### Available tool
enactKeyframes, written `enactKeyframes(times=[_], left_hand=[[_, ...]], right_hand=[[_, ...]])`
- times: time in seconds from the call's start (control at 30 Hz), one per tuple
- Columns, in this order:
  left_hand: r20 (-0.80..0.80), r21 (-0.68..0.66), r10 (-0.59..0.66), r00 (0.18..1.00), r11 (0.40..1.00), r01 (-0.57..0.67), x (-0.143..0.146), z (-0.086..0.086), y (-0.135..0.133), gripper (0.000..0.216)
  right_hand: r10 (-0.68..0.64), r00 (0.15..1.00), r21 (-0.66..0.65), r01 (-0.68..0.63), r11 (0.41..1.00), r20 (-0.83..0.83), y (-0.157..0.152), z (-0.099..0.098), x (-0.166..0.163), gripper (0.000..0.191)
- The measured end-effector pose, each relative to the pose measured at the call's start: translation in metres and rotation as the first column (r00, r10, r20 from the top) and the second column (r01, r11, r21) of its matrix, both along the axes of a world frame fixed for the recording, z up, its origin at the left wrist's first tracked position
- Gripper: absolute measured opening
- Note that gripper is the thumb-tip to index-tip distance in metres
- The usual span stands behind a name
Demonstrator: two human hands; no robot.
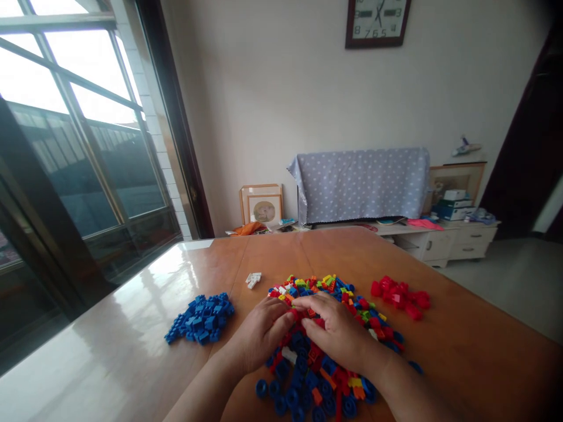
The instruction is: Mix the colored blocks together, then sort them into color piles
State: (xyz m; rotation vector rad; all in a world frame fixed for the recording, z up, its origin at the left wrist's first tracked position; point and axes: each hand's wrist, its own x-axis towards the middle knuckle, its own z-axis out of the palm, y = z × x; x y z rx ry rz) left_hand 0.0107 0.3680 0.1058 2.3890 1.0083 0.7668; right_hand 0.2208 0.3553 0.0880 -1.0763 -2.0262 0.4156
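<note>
Both of my hands are over a mixed pile of toy building bricks [314, 354] in red, blue, orange, yellow, green and white. My left hand [264, 331] rests at the pile's left side, its fingers curled and its thumb bent in beside red bricks; what lies under the fingers is hidden. Opposite it, my right hand [336, 334] reaches in from the right. Its index finger stretches toward my left fingertips and its thumb stands apart, with red bricks visible in the gap. Several blue wheel-like pieces [292, 398] lie at the near edge of the pile.
A heap of blue bricks [202, 319] sits left on the wooden table [466, 351]. Red pieces [399, 295] form a group at right, and a few white pieces [253, 280] lie behind my left hand. Beyond the table stands a low white cabinet [461, 240].
</note>
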Motion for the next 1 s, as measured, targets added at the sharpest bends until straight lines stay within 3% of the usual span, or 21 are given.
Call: enactKeyframes(times=[0.13,0.33,0.43,0.53,0.7,0.87,1.0], left_hand=[[0.04,-0.044,-0.033,0.999,0.998,0.035,0.002,0.005,-0.004,0.048],[0.015,-0.042,-0.075,0.997,0.996,0.076,0.005,0.007,-0.007,0.047],[-0.011,0.002,-0.043,0.999,0.999,0.043,0.004,0.007,-0.006,0.045],[-0.07,0.085,0.008,0.998,0.996,-0.002,0.0,0.004,-0.001,0.041],[-0.115,0.205,0.087,0.989,0.977,-0.062,-0.007,-0.004,0.008,0.039],[-0.139,0.229,0.103,0.985,0.971,-0.07,-0.01,-0.008,0.01,0.037],[-0.154,0.246,0.114,0.981,0.966,-0.074,-0.011,-0.009,0.011,0.035]], right_hand=[[0.065,0.998,-0.009,-0.065,0.998,-0.027,-0.006,0.003,-0.003,0.039],[0.027,0.995,-0.041,-0.031,0.999,-0.096,-0.008,0.003,-0.005,0.02],[-0.028,0.991,-0.035,0.023,0.999,-0.133,-0.004,0.002,-0.003,0.015],[-0.143,0.967,-0.045,0.136,0.99,-0.211,0.008,-0.002,0.009,0.021],[-0.386,0.785,-0.112,0.382,0.917,-0.484,0.033,-0.007,0.042,0.037],[-0.452,0.593,-0.175,0.465,0.868,-0.667,0.026,0.018,0.068,0.045],[-0.517,0.536,-0.215,0.526,0.823,-0.668,0.023,0.032,0.095,0.05]])
